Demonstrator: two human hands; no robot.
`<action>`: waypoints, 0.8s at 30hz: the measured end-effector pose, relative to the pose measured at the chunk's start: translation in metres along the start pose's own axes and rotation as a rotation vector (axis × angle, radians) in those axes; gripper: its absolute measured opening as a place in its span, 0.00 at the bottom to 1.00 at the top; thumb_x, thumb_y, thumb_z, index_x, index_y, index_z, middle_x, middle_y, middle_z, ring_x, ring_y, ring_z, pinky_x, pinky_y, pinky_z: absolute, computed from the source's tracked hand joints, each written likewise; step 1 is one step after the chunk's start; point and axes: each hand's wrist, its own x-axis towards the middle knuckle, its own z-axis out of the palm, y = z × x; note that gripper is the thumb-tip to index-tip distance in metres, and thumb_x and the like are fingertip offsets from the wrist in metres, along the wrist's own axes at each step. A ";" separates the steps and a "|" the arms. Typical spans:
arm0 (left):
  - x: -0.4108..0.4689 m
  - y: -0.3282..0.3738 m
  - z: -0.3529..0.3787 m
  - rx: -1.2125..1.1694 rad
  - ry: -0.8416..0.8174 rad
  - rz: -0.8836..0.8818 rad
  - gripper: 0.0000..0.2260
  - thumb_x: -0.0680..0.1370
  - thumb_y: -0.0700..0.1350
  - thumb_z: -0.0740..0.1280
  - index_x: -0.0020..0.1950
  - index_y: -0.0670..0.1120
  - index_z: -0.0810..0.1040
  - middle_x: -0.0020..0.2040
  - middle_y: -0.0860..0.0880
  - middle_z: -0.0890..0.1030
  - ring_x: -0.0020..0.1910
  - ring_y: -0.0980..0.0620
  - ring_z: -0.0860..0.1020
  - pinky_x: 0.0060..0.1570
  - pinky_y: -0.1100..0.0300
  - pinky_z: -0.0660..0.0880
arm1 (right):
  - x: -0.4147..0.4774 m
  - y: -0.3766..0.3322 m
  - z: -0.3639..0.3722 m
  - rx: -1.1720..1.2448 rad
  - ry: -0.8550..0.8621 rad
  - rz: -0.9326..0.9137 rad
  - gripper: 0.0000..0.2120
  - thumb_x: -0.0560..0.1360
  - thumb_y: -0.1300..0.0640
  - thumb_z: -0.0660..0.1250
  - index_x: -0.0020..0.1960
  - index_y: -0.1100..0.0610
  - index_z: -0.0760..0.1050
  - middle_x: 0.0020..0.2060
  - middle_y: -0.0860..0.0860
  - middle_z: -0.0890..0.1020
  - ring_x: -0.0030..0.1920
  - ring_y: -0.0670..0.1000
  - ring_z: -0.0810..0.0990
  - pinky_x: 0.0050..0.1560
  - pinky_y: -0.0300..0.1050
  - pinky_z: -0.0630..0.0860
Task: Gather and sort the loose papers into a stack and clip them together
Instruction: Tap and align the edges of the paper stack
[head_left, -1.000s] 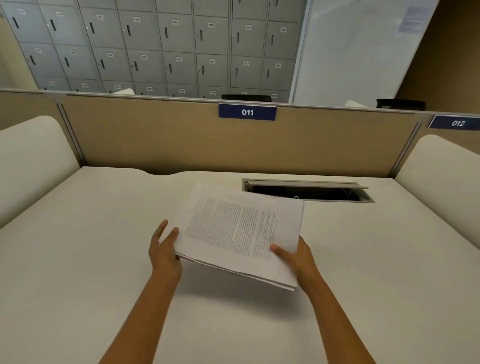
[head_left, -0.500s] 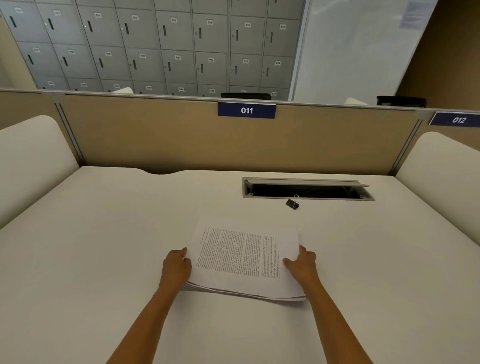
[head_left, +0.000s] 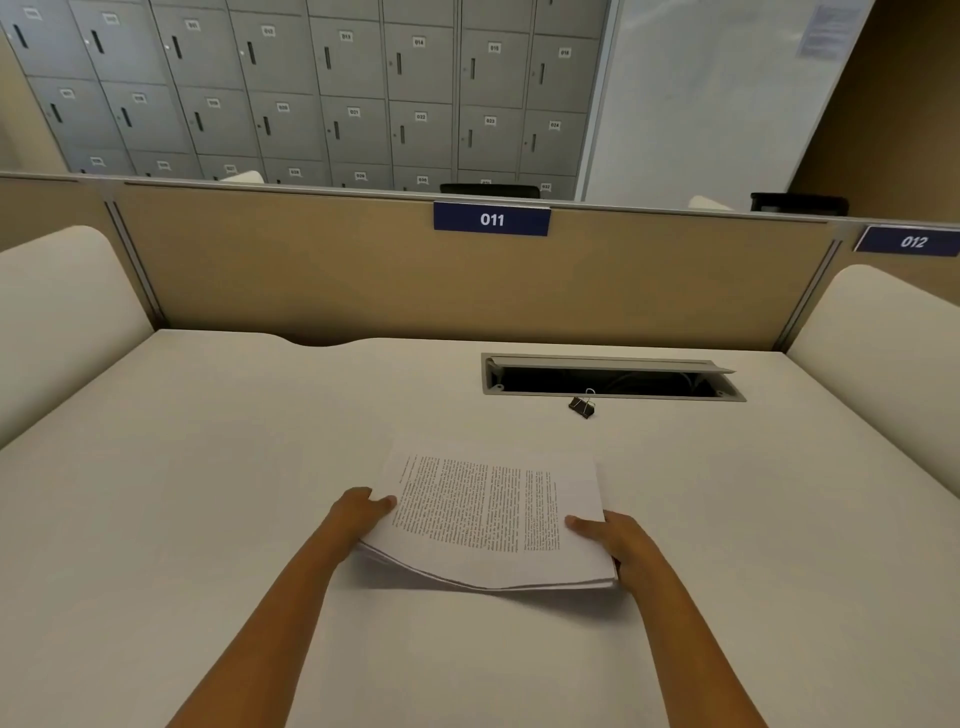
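Head view: the white desk (head_left: 208, 493) is lying bare around my work. I am gripping the paper stack (head_left: 493, 519) at mid-desk, left hand (head_left: 358, 512) closed on its left edge, right hand (head_left: 618, 540) closed on its right. The binder clip (head_left: 583, 405) is sitting apart, beside the cable slot (head_left: 608, 378).

White desk (head_left: 208, 519) carries a paper stack (head_left: 493, 519); binder clip (head_left: 583, 405) beyond it.
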 end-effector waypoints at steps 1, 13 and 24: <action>0.001 0.001 0.000 -0.023 -0.007 0.033 0.19 0.79 0.47 0.60 0.66 0.36 0.69 0.66 0.40 0.73 0.62 0.40 0.73 0.61 0.51 0.69 | -0.001 -0.001 -0.001 -0.005 -0.007 -0.030 0.20 0.70 0.64 0.71 0.61 0.67 0.73 0.57 0.63 0.80 0.47 0.60 0.80 0.47 0.51 0.79; -0.015 0.030 -0.012 -0.602 0.068 0.574 0.13 0.72 0.51 0.65 0.55 0.57 0.70 0.50 0.56 0.78 0.47 0.54 0.79 0.34 0.70 0.77 | -0.026 -0.039 0.003 0.057 0.109 -0.571 0.29 0.57 0.35 0.74 0.52 0.47 0.74 0.48 0.49 0.82 0.48 0.51 0.80 0.44 0.46 0.79; -0.009 0.022 -0.010 -0.575 0.099 0.554 0.09 0.77 0.42 0.63 0.52 0.56 0.72 0.48 0.55 0.79 0.46 0.56 0.79 0.33 0.70 0.77 | -0.017 -0.037 -0.003 0.081 0.058 -0.543 0.11 0.68 0.56 0.74 0.48 0.48 0.76 0.44 0.48 0.82 0.45 0.50 0.80 0.39 0.42 0.76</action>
